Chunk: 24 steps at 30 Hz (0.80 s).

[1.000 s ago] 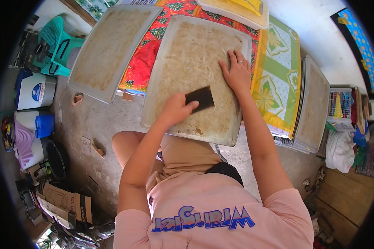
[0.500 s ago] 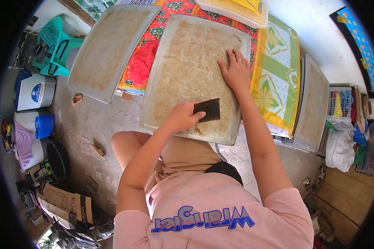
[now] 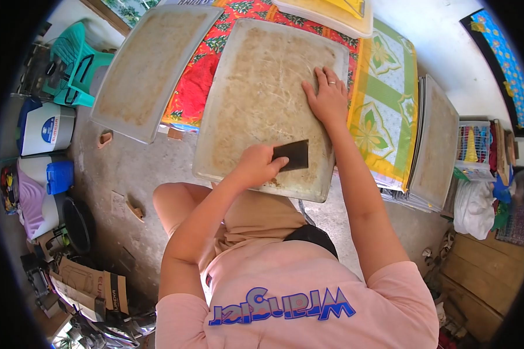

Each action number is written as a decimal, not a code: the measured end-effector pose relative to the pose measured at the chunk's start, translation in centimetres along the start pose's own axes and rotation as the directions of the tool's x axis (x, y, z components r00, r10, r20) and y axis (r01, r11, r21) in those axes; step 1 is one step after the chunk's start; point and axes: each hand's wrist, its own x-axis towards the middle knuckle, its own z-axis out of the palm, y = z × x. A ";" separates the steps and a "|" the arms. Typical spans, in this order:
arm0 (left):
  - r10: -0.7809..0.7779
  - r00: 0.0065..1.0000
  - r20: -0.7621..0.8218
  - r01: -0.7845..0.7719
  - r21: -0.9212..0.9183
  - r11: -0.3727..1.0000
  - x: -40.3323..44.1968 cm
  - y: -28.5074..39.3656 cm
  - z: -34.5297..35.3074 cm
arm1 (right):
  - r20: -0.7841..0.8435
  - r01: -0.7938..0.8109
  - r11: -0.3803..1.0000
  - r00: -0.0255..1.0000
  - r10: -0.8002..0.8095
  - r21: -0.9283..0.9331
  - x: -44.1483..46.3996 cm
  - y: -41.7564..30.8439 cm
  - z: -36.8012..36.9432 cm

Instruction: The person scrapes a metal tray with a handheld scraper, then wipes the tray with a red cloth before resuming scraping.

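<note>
A large grey baking tray (image 3: 268, 87), its surface stained brown, lies on the cloth-covered table and reaches over the front edge to my lap. My left hand (image 3: 258, 166) is closed on a dark, flat rectangular scraper (image 3: 294, 155), thumb on top, over the tray's near part. Some darker brown residue shows on the tray just below the scraper. Farther up, my right hand (image 3: 328, 102) rests with spread fingers on the tray near its right edge. A ring is on one finger.
A second stained tray (image 3: 157, 64) overhangs the table at the left. More trays (image 3: 434, 145) stand stacked at the right, beside a green-and-yellow cloth (image 3: 371, 125). A red cloth (image 3: 198, 84) lies between the trays. A white container (image 3: 332, 23) sits at the back.
The whole view has shifted slightly. My left hand with the scraper has moved a little to the right across the tray; my right hand stays on the tray.
</note>
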 end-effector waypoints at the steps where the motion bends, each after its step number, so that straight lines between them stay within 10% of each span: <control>1: 0.018 1.000 0.002 -0.018 -0.016 1.000 -0.1 0.2 -0.1 | 0.002 -0.003 1.000 1.000 0.003 -0.003 -0.1 0.0 0.0; 24: 0.018 1.000 0.026 -0.019 0.064 0.998 0.1 0.8 0.0 | 0.033 -0.023 1.000 0.999 0.023 -0.008 0.0 0.0 0.1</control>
